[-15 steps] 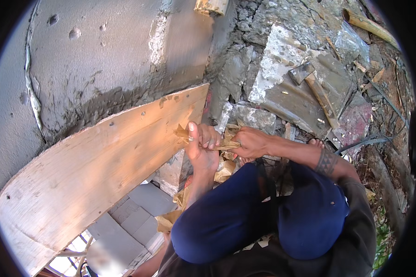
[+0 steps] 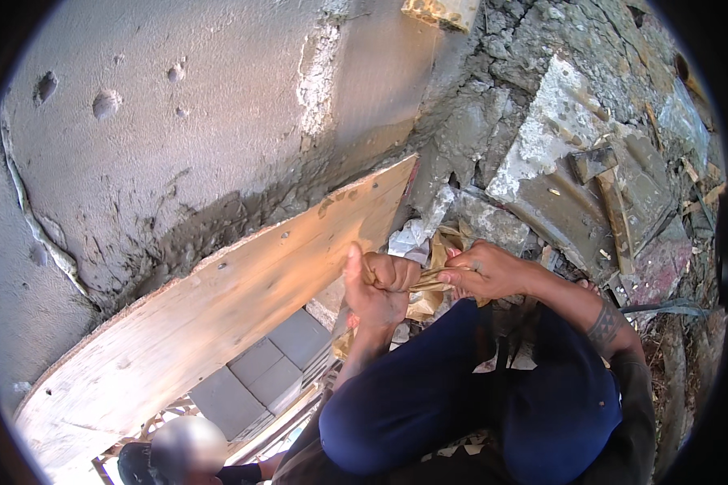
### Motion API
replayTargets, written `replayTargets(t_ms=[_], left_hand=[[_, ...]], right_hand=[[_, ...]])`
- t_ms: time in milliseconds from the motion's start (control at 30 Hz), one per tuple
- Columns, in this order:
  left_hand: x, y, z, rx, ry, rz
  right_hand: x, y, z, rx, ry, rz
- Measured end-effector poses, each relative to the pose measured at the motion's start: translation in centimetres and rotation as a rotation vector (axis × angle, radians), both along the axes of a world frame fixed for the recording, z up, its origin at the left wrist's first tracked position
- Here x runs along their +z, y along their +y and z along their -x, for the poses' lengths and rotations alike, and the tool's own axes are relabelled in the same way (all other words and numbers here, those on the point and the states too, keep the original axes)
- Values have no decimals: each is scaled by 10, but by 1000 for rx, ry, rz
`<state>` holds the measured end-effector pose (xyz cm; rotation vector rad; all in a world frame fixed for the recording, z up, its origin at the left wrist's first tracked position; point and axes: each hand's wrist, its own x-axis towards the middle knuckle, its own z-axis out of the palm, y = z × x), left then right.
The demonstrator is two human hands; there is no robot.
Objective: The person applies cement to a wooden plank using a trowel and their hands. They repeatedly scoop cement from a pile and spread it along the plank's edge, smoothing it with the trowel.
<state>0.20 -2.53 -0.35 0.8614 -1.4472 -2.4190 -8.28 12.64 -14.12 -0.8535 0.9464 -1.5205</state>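
Observation:
My left hand (image 2: 380, 287) is closed around one end of a twisted strip of brown paper (image 2: 427, 281), its thumb raised beside the wooden board (image 2: 267, 271). My right hand (image 2: 493, 271) grips the same paper a little to the right, fingers bent around it. More crumpled brown paper lies beneath and behind both hands, close to my bent knees in blue trousers. The long board stands along the base of a grey plastered wall (image 2: 178, 145).
Broken concrete (image 2: 534, 137) and debris cover the right side, with a wooden-handled hammer (image 2: 613, 210) on a slab. Grey blocks (image 2: 251, 380) show below the board. A co-worker in a dark cap (image 2: 137, 462) is at the lower left. Wood (image 2: 437, 14) juts at the top.
The camera view has shifted. My left fingers are curled more tightly, and more loose paper shows around my right hand. The co-worker's cap and sleeve have come into view.

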Motion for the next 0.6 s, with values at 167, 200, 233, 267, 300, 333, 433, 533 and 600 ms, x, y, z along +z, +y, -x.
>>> replayTargets(t_ms=[167, 200, 233, 267, 300, 333, 433, 533, 600], left_hand=[[33, -8, 11, -199, -138, 387], [51, -14, 21, -359, -129, 711], [72, -16, 37, -519, -112, 1028], [94, -12, 53, -673, -183, 1261], [118, -8, 70, -817, -234, 1503], [143, 2, 80, -936, -387, 1653], [169, 8, 103, -1074, -648, 2008], [177, -5, 126, -1099, -637, 2255], [178, -10, 127, -1150, -610, 2281]], right_hand=[[16, -17, 31, -98, 276, 123], [19, -19, 45, -130, 341, 162], [22, -17, 60, -144, 421, 186], [21, -19, 70, -256, 463, 215], [23, -24, 78, -367, 499, 247], [26, -32, 84, -472, 534, 281], [42, -65, 102, -739, 648, 314], [43, -103, 95, -1045, 491, 328], [44, -120, 80, -1172, 337, 313]])
